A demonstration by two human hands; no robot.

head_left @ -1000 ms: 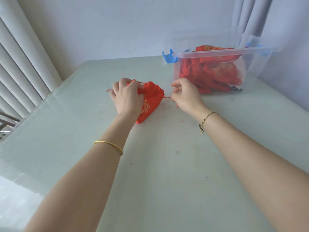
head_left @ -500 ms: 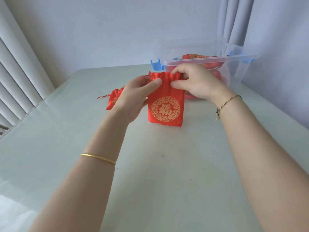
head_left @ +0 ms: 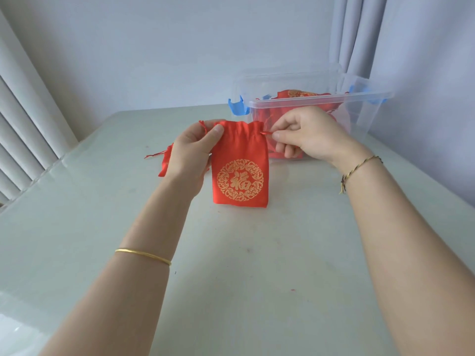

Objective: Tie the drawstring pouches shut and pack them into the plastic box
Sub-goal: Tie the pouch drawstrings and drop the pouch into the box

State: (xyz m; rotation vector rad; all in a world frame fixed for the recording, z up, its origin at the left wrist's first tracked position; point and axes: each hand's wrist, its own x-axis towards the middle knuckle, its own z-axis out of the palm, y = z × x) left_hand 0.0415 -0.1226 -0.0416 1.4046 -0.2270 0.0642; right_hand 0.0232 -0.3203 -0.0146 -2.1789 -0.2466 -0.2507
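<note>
Hands holding one red satin drawstring pouch [head_left: 240, 173] over a pale table [head_left: 231, 265].
Left hand [head_left: 191, 150] pinches its top corner as before; right hand [head_left: 305, 134] has moved off the rim to pinch the red cord [head_left: 266, 134]. One more red pouch [head_left: 164, 163] lies at nine o'clock; one clear plastic box [head_left: 321, 99] holding others, at one o'clock.

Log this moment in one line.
left hand: holds pouch top | right hand: pinches drawstring | pouch: untied | plastic box: open, holds pouches
</note>
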